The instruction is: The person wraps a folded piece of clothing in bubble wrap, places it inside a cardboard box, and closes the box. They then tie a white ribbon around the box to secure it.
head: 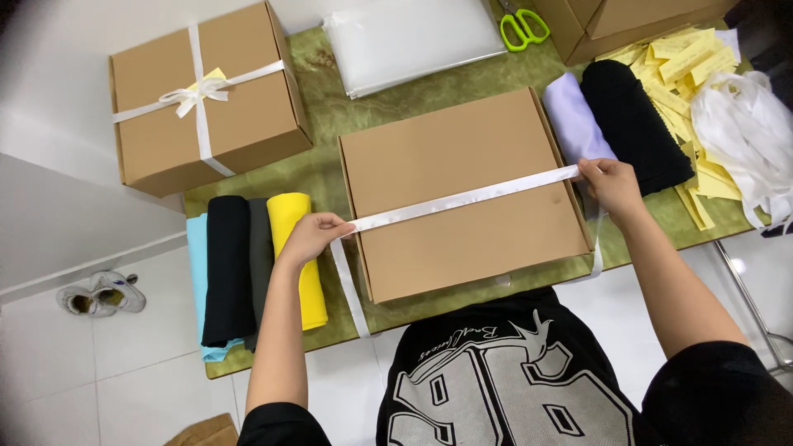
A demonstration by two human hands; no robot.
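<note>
Head view: a white ribbon [462, 198] lies stretched flat across the lid of a closed brown box [458, 194], from its left edge to its right edge. The left hand [312, 233] pinches the ribbon at the box's left edge, fingers closed on it; just below that hand the ribbon turns and runs down along the box's side towards the person. The right hand [610, 183] grips the other end at the right edge, and a loose tail drops from under it past the box's corner.

As a judgement, the wrapping is at an early stage: one band is laid over the lid, but no cross band, knot or bow shows on this box. Up and to the left of the left hand stands a finished box [206, 95], crossed both ways by ribbon with a bow and a yellow slip on top.

Both boxes are shut, so what is in them cannot be told.

Just left of the left hand lie rolled garments [248, 268] in light blue, black, grey and yellow. Just above the right hand lie a lilac roll [572, 116] and a black roll [632, 116]; further right, yellow slips [690, 58] and a heap of loose ribbon [747, 124]. Beyond the box, green scissors [522, 26] and a clear bag [409, 37] rest on the green surface [326, 116].
</note>
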